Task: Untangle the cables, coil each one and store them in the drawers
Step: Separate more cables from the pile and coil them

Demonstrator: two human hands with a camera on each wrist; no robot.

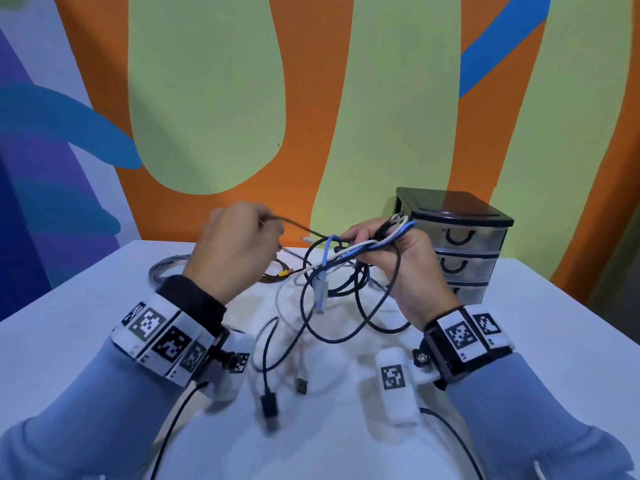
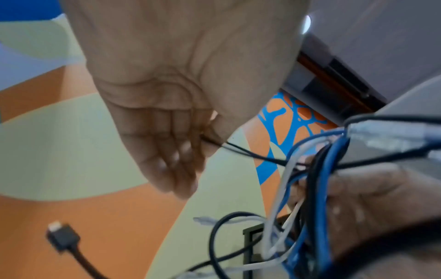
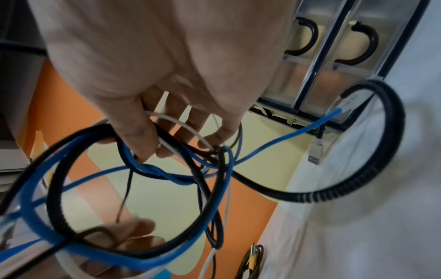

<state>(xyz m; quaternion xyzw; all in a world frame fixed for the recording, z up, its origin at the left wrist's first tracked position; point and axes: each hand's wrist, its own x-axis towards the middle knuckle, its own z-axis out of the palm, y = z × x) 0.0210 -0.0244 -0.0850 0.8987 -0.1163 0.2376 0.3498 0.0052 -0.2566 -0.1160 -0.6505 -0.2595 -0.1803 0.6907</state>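
Observation:
A tangle of blue, white and black cables (image 1: 341, 268) hangs above the white table (image 1: 86, 306). My right hand (image 1: 388, 249) grips a bundle of these cables (image 3: 167, 169), its fingers curled round them. My left hand (image 1: 235, 244), raised to the left of the tangle, pinches a thin black cable (image 1: 298, 225) between thumb and fingers (image 2: 181, 151); this cable runs taut to the bundle. Loops and two USB plugs (image 1: 270, 407) dangle below, over the table. The small drawer unit (image 1: 460, 244) stands behind my right hand, its three drawers closed.
A grey coiled cable (image 1: 166, 268) and a brown cable with a yellow tip (image 1: 277, 273) lie on the table behind my left hand. A painted wall rises just behind the table. Thin black leads run from both wrist cameras toward me.

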